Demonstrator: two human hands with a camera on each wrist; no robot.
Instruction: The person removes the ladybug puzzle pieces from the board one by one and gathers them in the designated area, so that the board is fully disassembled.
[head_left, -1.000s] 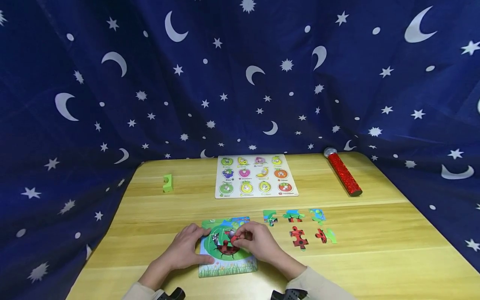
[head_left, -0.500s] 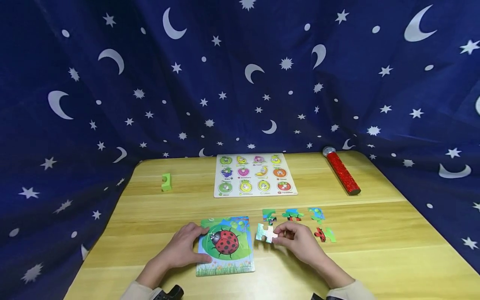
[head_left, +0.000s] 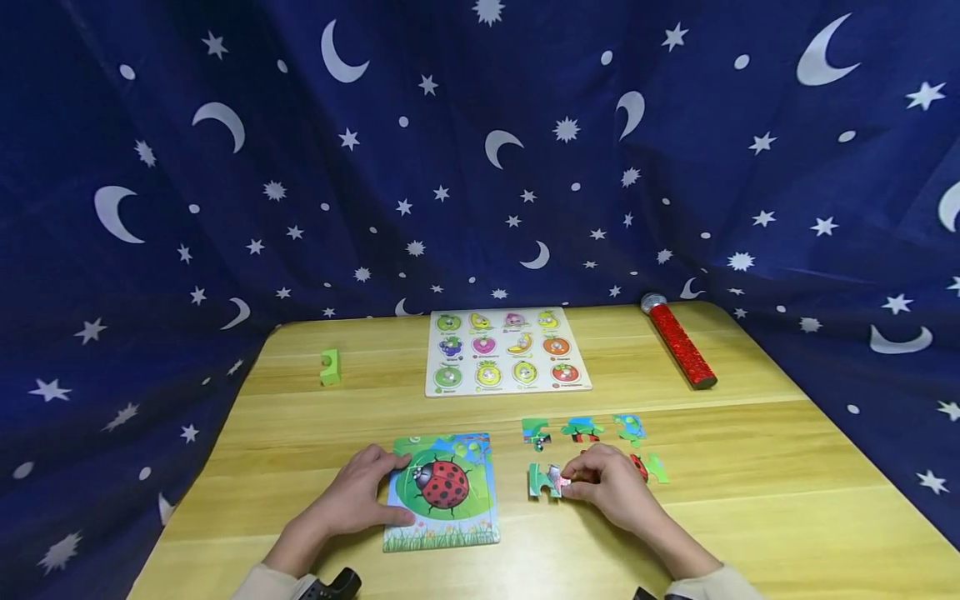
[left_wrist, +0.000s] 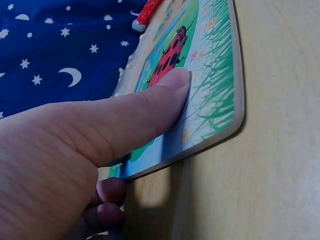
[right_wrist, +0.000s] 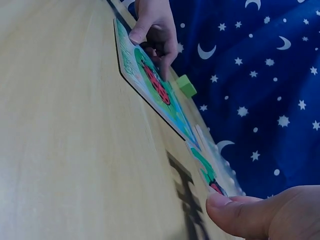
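Here, the right hand (head_left: 613,490) pinched a puzzle piece (head_left: 537,479) at one end, which a slackened hold could drop. Spread, the left hand (head_left: 358,492) pressed the ladybug board (head_left: 444,490).

- The left hand (head_left: 356,493) lay pointing forward and rightward, thumb (left_wrist: 142,112) straight, index finger (head_left: 395,461) spread well apart from it — the other fingers (left_wrist: 110,215) bent.
- The right hand (head_left: 613,490) held right thumb (right_wrist: 240,216) and fingertips (head_left: 577,463) in a pinch, pointing leftward.
- The left forearm (head_left: 294,543) and right forearm (head_left: 677,546) slanted inward — the hands well apart.
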